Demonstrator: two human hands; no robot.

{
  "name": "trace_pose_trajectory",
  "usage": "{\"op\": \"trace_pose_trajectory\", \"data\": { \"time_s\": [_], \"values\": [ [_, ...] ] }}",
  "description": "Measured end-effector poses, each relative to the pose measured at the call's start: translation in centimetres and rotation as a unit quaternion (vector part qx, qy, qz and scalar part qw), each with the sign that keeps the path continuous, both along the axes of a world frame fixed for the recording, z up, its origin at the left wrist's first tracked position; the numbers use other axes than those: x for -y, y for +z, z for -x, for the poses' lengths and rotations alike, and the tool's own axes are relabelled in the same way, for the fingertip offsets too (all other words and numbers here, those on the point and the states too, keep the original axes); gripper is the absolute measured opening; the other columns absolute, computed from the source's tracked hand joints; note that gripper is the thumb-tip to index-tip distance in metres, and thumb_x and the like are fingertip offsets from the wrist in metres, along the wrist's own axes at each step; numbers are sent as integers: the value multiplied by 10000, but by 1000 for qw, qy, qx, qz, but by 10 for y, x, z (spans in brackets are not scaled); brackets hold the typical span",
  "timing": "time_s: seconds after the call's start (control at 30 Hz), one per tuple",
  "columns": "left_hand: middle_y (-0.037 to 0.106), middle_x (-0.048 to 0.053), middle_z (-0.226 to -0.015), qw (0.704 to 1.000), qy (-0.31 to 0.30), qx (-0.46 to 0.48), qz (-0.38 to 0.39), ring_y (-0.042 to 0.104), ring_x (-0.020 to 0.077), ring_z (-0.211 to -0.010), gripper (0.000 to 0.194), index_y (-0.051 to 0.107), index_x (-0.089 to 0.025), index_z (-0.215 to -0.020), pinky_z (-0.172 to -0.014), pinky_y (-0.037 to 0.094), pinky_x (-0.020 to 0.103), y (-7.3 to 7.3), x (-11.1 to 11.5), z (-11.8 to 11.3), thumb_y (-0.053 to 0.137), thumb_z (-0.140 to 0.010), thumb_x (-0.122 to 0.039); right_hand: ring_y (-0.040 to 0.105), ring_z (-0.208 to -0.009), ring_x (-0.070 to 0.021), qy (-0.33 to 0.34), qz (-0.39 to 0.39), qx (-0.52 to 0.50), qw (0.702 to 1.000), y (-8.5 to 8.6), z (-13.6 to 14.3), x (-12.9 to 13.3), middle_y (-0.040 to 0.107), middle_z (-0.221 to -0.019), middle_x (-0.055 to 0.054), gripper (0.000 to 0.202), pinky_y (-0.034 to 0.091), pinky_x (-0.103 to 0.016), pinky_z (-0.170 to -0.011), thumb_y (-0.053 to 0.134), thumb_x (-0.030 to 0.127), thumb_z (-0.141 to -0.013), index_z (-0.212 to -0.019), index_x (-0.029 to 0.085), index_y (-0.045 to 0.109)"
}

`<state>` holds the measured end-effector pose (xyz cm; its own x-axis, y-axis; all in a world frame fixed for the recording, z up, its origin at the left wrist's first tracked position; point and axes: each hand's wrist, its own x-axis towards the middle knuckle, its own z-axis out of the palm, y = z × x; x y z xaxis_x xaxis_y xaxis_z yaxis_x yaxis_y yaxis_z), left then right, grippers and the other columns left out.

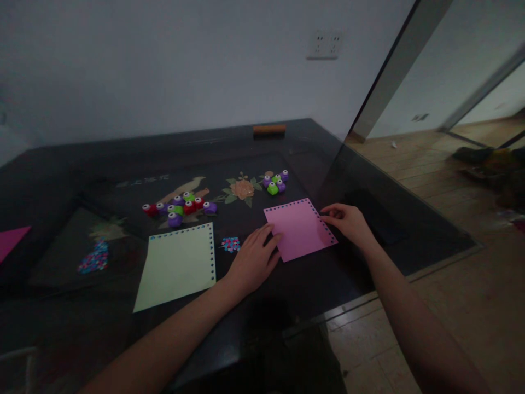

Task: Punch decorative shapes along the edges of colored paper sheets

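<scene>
Pink sheet (301,232) partly hidden by left fingers (259,235), magenta paper (11,241) cropped at left

You are in what looks like a home: a glossy dark bench (320,169) decorated with a flower (241,189) and bird (183,189), a pale wall (184,65) bearing sockets (325,45), and a tiled floor (418,169).

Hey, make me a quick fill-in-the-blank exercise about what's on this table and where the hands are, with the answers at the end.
1. The left hand rests partly on the ____ sheet.
2. In the picture, the green sheet lies to the ____ of that hand.
3. The larger group of eyed figures mixes green, purple and ____ ones.
4. The socket is set in the ____ behind the table.

Missing words: pink; left; red; wall.
</scene>
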<state>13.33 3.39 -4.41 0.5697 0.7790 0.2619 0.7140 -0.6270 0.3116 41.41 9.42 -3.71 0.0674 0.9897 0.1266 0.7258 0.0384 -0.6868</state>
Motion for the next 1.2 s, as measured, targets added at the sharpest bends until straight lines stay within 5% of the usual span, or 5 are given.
{"op": "trace_pose_trajectory", "data": {
  "time_s": [0.3,0.5,0.67,0.87,1.2],
  "values": [
    [489,160,-1351,999,-18,-10,-34,449,274,-1262,372,498,-168,-1245,-1042,386,469,7,6,-4,506,-873,-188,503,-551,-157,1,-12,13,1000,0,0,0,608,-621,-25,221,382,-288,-529,666,358,-683,-810,186,722],
    [543,102,-1312,994,-85,-5,-66,500,221,-1206,337,515,-197,-1229,-1043,385,417,46,15,1,464,-897,-188,530,-560,-177,-7,-2,15,1000,5,1,1,620,-627,-36,239,389,-302,-532,625,384,-694,-782,180,712],
    [626,48,-1211,996,-82,-10,-25,587,180,-1087,325,529,-240,-1221,-910,490,346,64,9,64,412,-923,-190,559,-577,-209,-10,8,16,1000,3,-1,0,651,-640,-54,267,399,-325,-542,592,444,-693,-713,194,681],
    [681,52,-1057,979,165,116,-37,639,182,-983,271,572,-200,-1133,-870,512,360,33,-6,161,404,-920,-210,605,-622,-241,-34,-10,-3,999,0,-7,-4,688,-699,-76,297,437,-350,-583,600,478,-656,-715,201,688],
    [617,77,-1118,981,192,2,-36,564,239,-1067,253,606,-215,-1084,-932,441,414,26,-18,202,543,-844,-263,618,-680,-232,-2,-70,-42,997,44,40,3,687,-731,-66,292,463,-334,-618,584,458,-729,-771,187,683]
  ]
}}
